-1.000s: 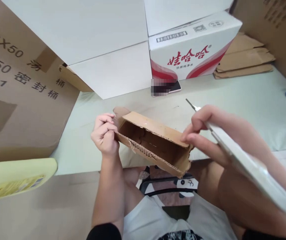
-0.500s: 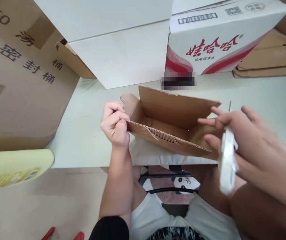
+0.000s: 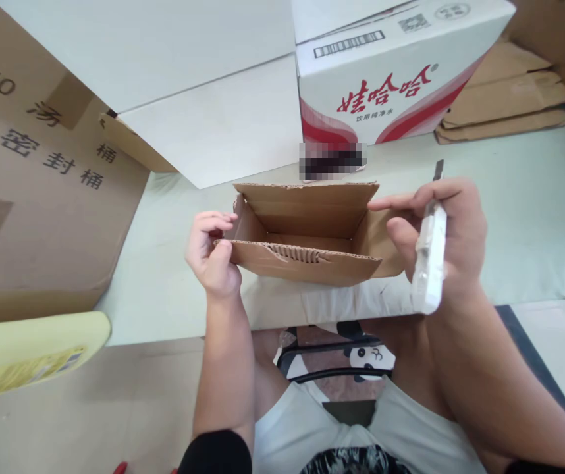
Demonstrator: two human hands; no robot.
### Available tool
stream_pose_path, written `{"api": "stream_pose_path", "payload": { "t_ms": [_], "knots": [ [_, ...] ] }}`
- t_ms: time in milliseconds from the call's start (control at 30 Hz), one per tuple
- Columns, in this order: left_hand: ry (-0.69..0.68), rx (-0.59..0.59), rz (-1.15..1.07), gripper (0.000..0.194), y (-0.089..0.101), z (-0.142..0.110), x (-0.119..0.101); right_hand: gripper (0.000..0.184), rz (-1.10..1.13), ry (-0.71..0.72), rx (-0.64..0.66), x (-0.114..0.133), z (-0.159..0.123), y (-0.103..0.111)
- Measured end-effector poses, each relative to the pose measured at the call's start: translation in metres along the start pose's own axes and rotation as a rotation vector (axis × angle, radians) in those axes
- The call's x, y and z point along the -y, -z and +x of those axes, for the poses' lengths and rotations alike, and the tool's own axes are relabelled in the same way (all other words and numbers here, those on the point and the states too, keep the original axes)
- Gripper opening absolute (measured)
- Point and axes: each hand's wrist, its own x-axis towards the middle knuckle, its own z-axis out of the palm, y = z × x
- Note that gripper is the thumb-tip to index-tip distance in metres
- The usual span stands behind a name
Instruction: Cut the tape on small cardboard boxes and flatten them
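Nearest, pale grey-white shorts [image 3: 287, 424] cover the person's lap, and between the legs lies a pinkish-brown item with a black-and-white panda print [image 3: 369, 361]. To the left, a pale yellow, round-edged object with a printed label [image 3: 35, 355] stands beside the table's edge.

The right hand [image 3: 453, 240] is wrapped around a white-handled utility knife [image 3: 429, 263], its metal blade bared and pointing away from the body. The extended forefinger reaches to the far right corner of an open brown corrugated cardboard box [image 3: 307, 264]; whether it presses there is hard to tell. The left hand [image 3: 216, 253] pinches the box's near left corner, thumb against the outer face. The box is at the front of the table [image 3: 159, 280], which has a pale green covering; its mouth faces up, and a torn patch on the near wall's top edge bares the ridges.

Beyond it, a blurred-out dark flat object [image 3: 329, 164] lies against a white carton with red lettering [image 3: 386, 99]. Large plain white boxes [image 3: 223, 125] stand left of that carton, flattened brown cardboard pieces [image 3: 510, 99] right of it. A big brown carton with black print [image 3: 55, 224] fills the left side.
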Motion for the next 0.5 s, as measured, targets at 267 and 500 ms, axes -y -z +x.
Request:
{"api": "stream_pose_path", "payload": {
  "t_ms": [267, 500],
  "knots": [
    [0.019, -0.100, 0.168, 0.036, -0.005, -0.005, -0.004, 0.023, 0.071, 0.034, 0.106, -0.004, 0.000, -0.003],
    [0.097, -0.205, 0.161, 0.016, -0.010, -0.004, -0.006, 0.045, 0.077, -0.003, 0.176, -0.006, 0.000, -0.008]
  ]
}}
